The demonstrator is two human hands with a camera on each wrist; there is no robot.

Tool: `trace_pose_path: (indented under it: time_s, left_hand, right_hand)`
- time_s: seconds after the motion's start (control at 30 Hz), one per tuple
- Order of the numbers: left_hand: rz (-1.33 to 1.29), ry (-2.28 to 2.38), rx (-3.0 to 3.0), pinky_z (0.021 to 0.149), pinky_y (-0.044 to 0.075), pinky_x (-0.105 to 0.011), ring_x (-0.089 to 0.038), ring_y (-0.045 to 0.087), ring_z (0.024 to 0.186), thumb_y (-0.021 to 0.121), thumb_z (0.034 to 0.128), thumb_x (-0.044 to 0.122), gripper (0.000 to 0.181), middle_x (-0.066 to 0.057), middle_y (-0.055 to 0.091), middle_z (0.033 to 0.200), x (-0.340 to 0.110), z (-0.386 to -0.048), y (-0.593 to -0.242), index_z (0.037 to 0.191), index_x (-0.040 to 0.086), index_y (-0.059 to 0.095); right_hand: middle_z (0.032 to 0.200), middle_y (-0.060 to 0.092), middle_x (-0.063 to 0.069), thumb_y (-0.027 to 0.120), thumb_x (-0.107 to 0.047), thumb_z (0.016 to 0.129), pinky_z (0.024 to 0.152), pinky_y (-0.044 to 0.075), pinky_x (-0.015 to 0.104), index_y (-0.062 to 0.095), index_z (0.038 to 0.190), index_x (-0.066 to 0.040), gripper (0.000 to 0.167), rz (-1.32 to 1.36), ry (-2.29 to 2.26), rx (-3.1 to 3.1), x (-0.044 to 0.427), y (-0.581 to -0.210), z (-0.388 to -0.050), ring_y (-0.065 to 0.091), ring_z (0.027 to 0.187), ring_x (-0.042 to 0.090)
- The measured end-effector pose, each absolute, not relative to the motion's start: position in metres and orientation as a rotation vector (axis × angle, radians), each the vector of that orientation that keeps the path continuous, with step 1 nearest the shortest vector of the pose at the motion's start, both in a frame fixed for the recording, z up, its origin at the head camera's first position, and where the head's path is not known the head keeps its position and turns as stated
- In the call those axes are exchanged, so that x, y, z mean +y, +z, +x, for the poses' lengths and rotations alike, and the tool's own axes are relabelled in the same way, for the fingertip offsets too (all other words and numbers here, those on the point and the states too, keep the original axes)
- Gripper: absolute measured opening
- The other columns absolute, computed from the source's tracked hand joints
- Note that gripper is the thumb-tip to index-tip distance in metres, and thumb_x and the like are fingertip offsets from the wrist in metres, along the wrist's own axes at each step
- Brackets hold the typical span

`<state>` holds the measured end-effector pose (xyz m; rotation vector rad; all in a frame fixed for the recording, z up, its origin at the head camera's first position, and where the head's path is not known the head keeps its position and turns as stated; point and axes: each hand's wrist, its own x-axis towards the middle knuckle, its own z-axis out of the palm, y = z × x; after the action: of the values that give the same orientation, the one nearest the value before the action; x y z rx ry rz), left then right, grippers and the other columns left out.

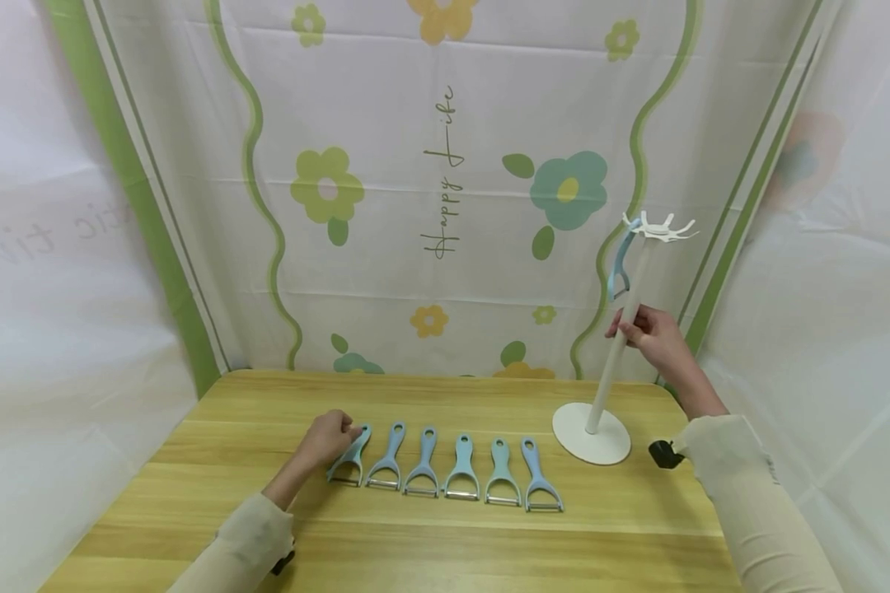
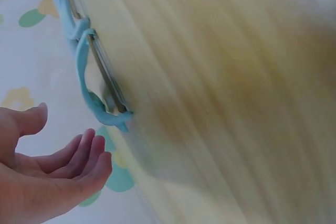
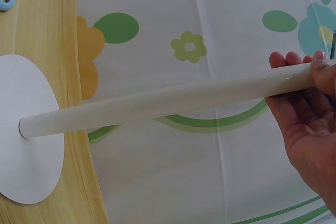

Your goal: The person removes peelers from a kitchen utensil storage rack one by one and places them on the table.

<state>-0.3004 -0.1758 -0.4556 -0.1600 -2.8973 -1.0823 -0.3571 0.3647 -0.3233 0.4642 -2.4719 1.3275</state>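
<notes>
On the table, a row of Y-shaped peelers in blue and green lies with handles pointing away. My left hand [image 1: 328, 439] is beside the handle of the leftmost peeler [image 1: 350, 457]. The left wrist view shows that hand [image 2: 52, 166] with thumb and fingers apart, near a peeler [image 2: 84, 77]; nothing shows between them. My right hand [image 1: 654, 336] holds the pole of a white stand [image 1: 617, 346] between thumb and fingers, below its hooked top. One blue peeler [image 1: 620, 262] hangs from a hook on the stand's left side. The right wrist view shows the right hand [image 3: 310, 114] around the pole [image 3: 157, 100].
The stand's round base [image 1: 592, 449] rests on the wooden table [image 1: 430, 552] near its right back. Behind the table hangs a white curtain [image 1: 386, 280] printed with flowers. More white cloth [image 1: 845, 329] closes off the sides.
</notes>
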Motion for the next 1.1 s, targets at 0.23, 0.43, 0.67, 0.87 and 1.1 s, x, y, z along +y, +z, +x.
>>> trace_pose_path:
  time_s: [0.23, 0.43, 0.67, 0.87, 1.1]
  left_hand:
    - [-0.223, -1.218, -2.803, 0.09, 0.056, -0.046, -0.037, 0.065, 0.106, 0.062, 0.0974, 0.012, 0.038, -0.023, 0.068, 0.113, -0.162, -0.302, -0.447, 0.124, -0.015, 0.057]
    - [-0.314, -1.308, -2.711, 0.093, 0.056, -0.044, -0.036, 0.066, 0.109, 0.064, 0.0971, 0.011, 0.036, -0.02, 0.069, 0.115, -0.146, -0.31, -0.444, 0.126, -0.01, 0.059]
    - [-0.413, -1.345, -2.676, 0.095, 0.055, -0.045, -0.037, 0.066, 0.111, 0.063, 0.0973, 0.01, 0.034, -0.021, 0.069, 0.117, -0.13, -0.314, -0.438, 0.126, -0.008, 0.06]
    - [-0.434, -1.388, -2.656, 0.096, 0.055, -0.044, -0.037, 0.065, 0.114, 0.063, 0.0977, 0.011, 0.035, -0.019, 0.068, 0.119, -0.115, -0.316, -0.432, 0.127, -0.007, 0.06]
    - [-0.476, -1.435, -2.626, 0.096, 0.055, -0.045, -0.037, 0.064, 0.114, 0.061, 0.0988, 0.01, 0.033, -0.019, 0.068, 0.119, -0.102, -0.318, -0.426, 0.127, -0.006, 0.06]
  right_hand:
    - [0.096, 0.072, 0.003, 0.049, -0.014, 0.105, 0.076, 0.055, 0.013, 0.058, 0.115, 0.007, 0.025, 0.467, 1.321, -2.469, 0.364, -0.323, -0.357, 0.066, 0.087, -0.004]
    - [0.096, 0.072, 0.003, 0.049, -0.014, 0.105, 0.075, 0.055, 0.013, 0.058, 0.116, 0.009, 0.027, 0.476, 1.334, -2.461, 0.364, -0.323, -0.357, 0.065, 0.085, -0.007]
    - [0.1, 0.072, 0.012, 0.049, -0.014, 0.105, 0.076, 0.055, 0.013, 0.057, 0.117, 0.009, 0.027, 0.464, 1.314, -2.477, 0.363, -0.322, -0.355, 0.065, 0.086, -0.006]
    - [0.104, 0.07, 0.02, 0.048, -0.015, 0.106, 0.076, 0.055, 0.013, 0.058, 0.116, 0.007, 0.026, 0.458, 1.294, -2.491, 0.362, -0.321, -0.354, 0.065, 0.086, -0.006]
    - [0.102, 0.07, 0.019, 0.048, -0.015, 0.106, 0.075, 0.055, 0.013, 0.058, 0.116, 0.008, 0.027, 0.467, 1.287, -2.485, 0.361, -0.32, -0.353, 0.065, 0.086, -0.005]
